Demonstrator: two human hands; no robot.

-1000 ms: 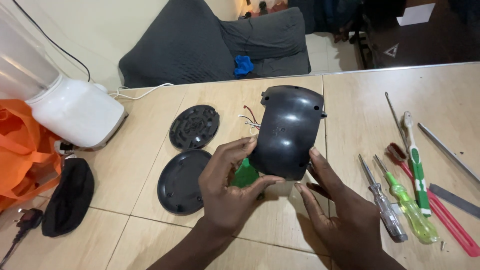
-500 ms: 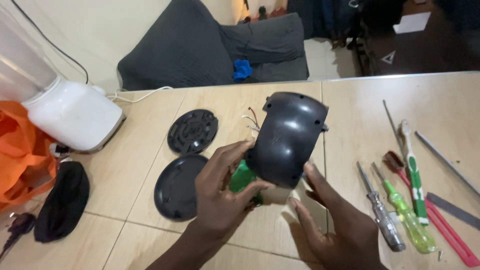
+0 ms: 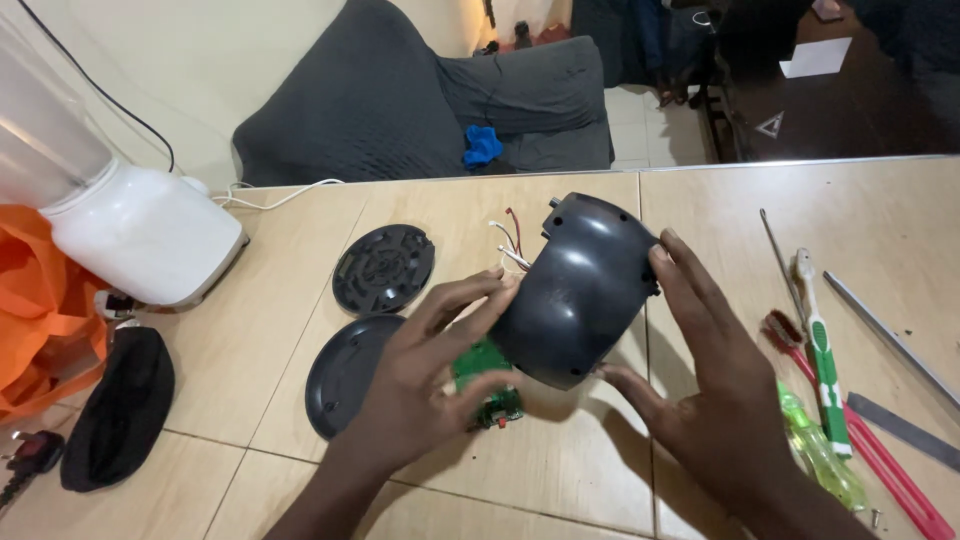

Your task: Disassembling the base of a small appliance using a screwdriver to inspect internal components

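I hold a dark grey rounded plastic housing (image 3: pixel 580 290) above the tiled table between both hands. My left hand (image 3: pixel 425 385) grips its lower left side, fingers over a green circuit board (image 3: pixel 487 385) that sits under the housing. My right hand (image 3: pixel 715 385) presses against its right side, fingers up along the edge and thumb beneath. Thin red and white wires (image 3: pixel 510 245) stick out at the housing's upper left.
Two dark round plates lie left of my hands, one ribbed (image 3: pixel 383 268), one smooth (image 3: pixel 340 375). A white blender base (image 3: pixel 140 235) and orange bag (image 3: pixel 45 320) stand far left. Screwdrivers (image 3: pixel 820 455), a toothbrush (image 3: pixel 820 335) and metal rods (image 3: pixel 885 335) lie right.
The housing has tilted and shifted a little to the right. My right hand has moved up from underneath onto its right side; my left hand stays on it.
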